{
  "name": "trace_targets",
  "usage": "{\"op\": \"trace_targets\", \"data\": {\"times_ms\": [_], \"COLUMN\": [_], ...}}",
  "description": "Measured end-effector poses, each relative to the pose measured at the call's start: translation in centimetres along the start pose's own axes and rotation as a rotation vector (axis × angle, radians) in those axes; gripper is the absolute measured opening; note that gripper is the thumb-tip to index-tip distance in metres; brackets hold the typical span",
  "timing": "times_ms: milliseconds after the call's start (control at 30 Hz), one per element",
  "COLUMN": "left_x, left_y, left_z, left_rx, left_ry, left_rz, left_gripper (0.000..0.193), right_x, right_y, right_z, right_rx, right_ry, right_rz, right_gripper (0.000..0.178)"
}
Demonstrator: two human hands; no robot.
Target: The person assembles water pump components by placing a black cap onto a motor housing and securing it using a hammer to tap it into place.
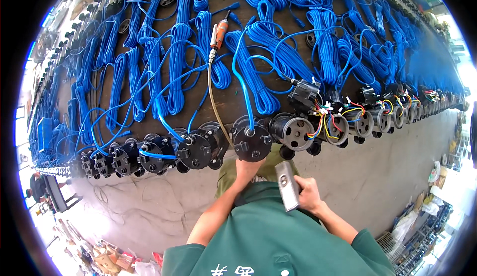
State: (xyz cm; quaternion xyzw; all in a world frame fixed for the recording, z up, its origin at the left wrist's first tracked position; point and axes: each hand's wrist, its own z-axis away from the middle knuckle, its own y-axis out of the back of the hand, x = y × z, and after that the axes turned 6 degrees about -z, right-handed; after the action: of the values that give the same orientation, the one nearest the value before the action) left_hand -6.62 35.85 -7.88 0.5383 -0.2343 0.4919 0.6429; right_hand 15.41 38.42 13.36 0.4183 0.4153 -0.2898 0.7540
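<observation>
In my right hand (310, 194) is a hammer with a blocky metal head (287, 186), raised in front of my body, fingers wrapped round its handle. My left hand (250, 170) reaches up against the underside of a round black-capped motor housing (252, 141) at the bench's near edge; its fingers are hidden behind the cap. A thick blue cable (243, 82) rises from the top of that cap. Left of it sits another black-capped housing (197, 149) with its own blue cable. To the right stands an uncapped metal housing (297, 133) with round holes in its face.
Coiled blue cables (253, 72) cover the dark bench (149, 112). An orange air screwdriver (219, 34) lies among them, its hose (212, 89) running toward the near edge. More open housings with coloured wires (328, 122) line the right. Boxes and bags (114, 261) lie on the floor.
</observation>
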Motion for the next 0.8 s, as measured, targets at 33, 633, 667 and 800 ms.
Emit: {"op": "trace_targets", "data": {"times_ms": [33, 633, 667, 800], "left_x": [-0.2, 19.8, 23.1, 31.8], "left_y": [0.3, 11.4, 10.8, 6.2], "left_z": [-0.2, 3.9, 3.7, -3.3], "left_rx": [-0.021, -0.536, -0.499, -0.147], "left_ry": [-0.003, 0.059, -0.018, -0.402], "left_rz": [-0.033, -0.061, 0.026, -0.105], "left_gripper": [0.063, 0.034, 0.031, 0.036], "right_x": [0.4, 1.0, 1.5, 5.7], "right_y": [0.7, 14.9, 17.6, 27.5], "right_z": [0.4, 2.6, 2.1, 0.2], "right_rx": [-0.006, 0.484, 0.509, 0.540], "right_ry": [-0.075, 0.057, 0.041, -0.030], "right_rz": [-0.003, 0.642, 0.683, 0.834], "right_gripper": [0.021, 0.025, 0.027, 0.041]}}
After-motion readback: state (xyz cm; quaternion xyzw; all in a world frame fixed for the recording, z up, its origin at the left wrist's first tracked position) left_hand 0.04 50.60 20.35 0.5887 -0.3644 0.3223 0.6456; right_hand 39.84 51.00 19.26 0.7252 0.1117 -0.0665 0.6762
